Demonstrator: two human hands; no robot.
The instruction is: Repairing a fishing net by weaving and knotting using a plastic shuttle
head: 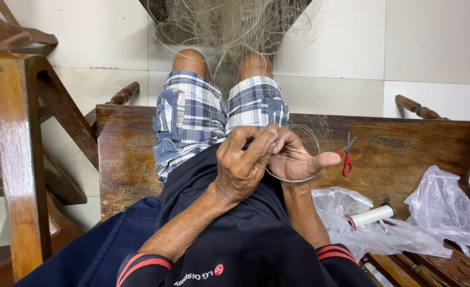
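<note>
From the head camera, the person sat on a dark brown wooden bench (405,154) in blue-and-white plaid shorts (213,114) and a dark navy shirt (245,239); both hands met over the lap, in the middle of the view. The left hand (241,167) lay over the right hand (294,159), touching it; the left fingers (256,146) were curled and pressed together, pinching a thin loop of pale translucent fishing line (293,180) along with what looked like a small blue tool, mostly hidden; the right fingers were folded in around the same line, the thumb stuck out to the right. The line curved below the right hand and rose behind it. A tangled mass of fine pale netting (229,24) hung far off beyond the knees, over the white tiled floor (431,42). To the right on the bench lay small red-handled scissors (346,157), near the right thumb; nearer sat a white spool of thread (370,215) on crumpled clear plastic bags (442,212).
</note>
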